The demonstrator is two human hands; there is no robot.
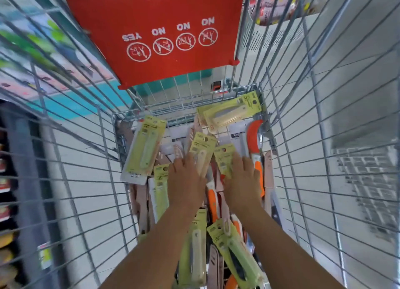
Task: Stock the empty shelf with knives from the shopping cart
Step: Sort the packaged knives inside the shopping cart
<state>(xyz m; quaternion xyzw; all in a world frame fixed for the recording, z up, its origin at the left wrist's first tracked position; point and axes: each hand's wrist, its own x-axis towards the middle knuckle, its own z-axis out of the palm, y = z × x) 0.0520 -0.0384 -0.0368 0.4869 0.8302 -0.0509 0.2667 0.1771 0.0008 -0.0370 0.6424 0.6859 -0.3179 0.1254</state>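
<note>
Both bare forearms were stretched down into the wire shopping cart, backs of the hands turned up. The left hand was laid on a yellow-carded knife pack, the right hand on a neighbouring pack. Whether the fingers were closed on the cards could not be told. More packaged knives were heaped across the cart's floor.

Open top for access; wire cart walls both sides, red flap ahead, knife packs across floor.
</note>
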